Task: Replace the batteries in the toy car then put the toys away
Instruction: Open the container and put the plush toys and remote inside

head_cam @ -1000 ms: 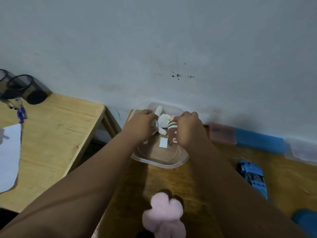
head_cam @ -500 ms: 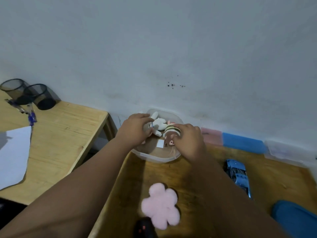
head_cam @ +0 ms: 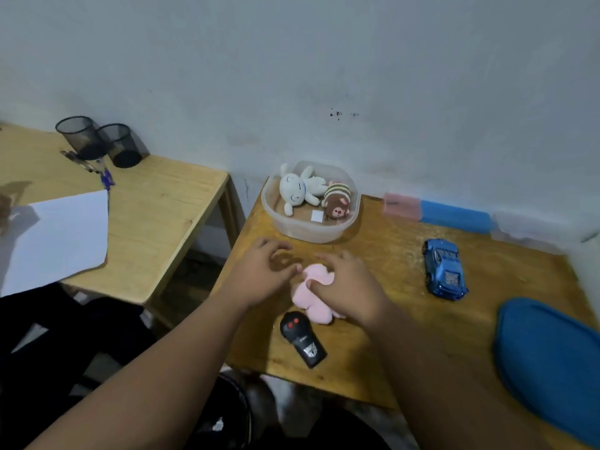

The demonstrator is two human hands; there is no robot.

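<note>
A clear plastic tub (head_cam: 311, 234) at the back of the wooden table holds a white bunny plush (head_cam: 298, 190) and a brown striped plush (head_cam: 337, 203). In front of it lies a pink plush toy (head_cam: 312, 303). My right hand (head_cam: 349, 287) lies over the pink plush, fingers curled round it and thumb pressed into its top. My left hand (head_cam: 261, 276) hovers just left of the plush with fingers spread and relaxed, holding nothing. The blue toy car (head_cam: 443, 271) stands to the right. A black remote control (head_cam: 302, 339) lies near the front edge.
A blue padded object (head_cam: 548, 352) fills the table's right front. Pink (head_cam: 400, 204), blue (head_cam: 454, 216) and clear (head_cam: 526, 228) boxes line the wall. On a second wooden table (head_cam: 156, 222) to the left are white paper (head_cam: 58, 235), two mesh cups (head_cam: 97, 141) and pens (head_cam: 97, 168).
Both hands have left the two plush toys in the tub and drawn back toward me. The right hand now grips the pink plush toy.
</note>
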